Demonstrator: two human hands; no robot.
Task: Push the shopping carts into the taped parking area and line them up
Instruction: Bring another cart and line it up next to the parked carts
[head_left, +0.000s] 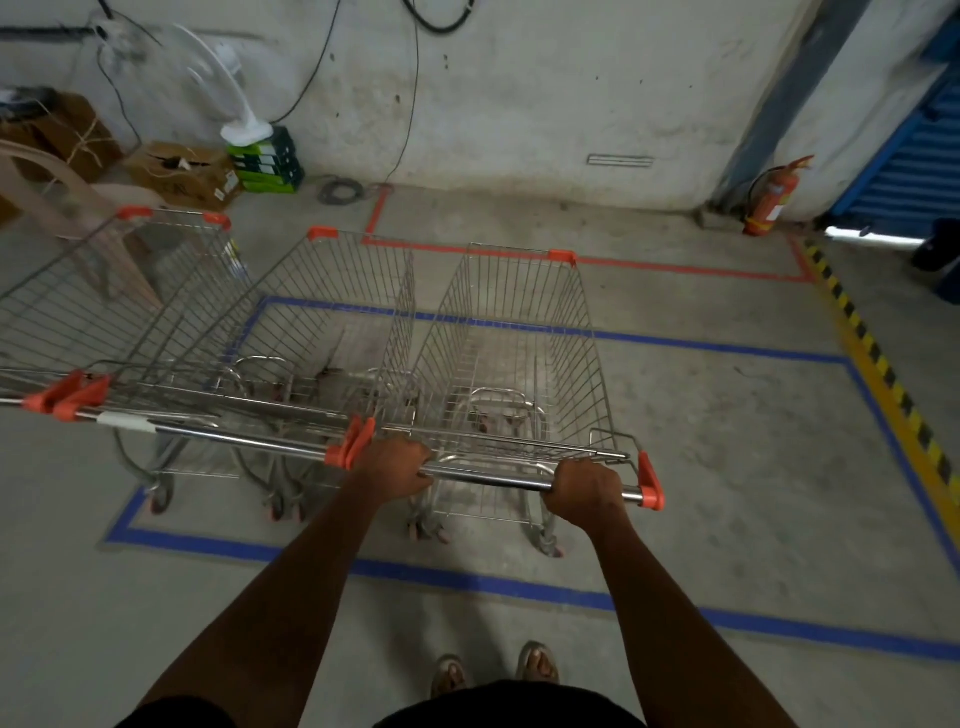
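Both hands curl tightly around the handlebar (488, 478) of the rightmost cart (514, 353): left hand (395, 467) at its nine o'clock end, right hand (584, 491) toward three o'clock. The cart stands inside the blue tape outline (519, 590), beside two other carts (291, 332).

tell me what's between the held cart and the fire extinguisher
In the head view, bare concrete floor crossed by blue tape and red tape; nothing stands there.

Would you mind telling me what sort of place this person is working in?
Probably a store's back room or basement storage area: bare concrete floor with a blue taped bay, a wall-side fire extinguisher, stacked cardboard boxes, and wire shopping carts parked side by side.
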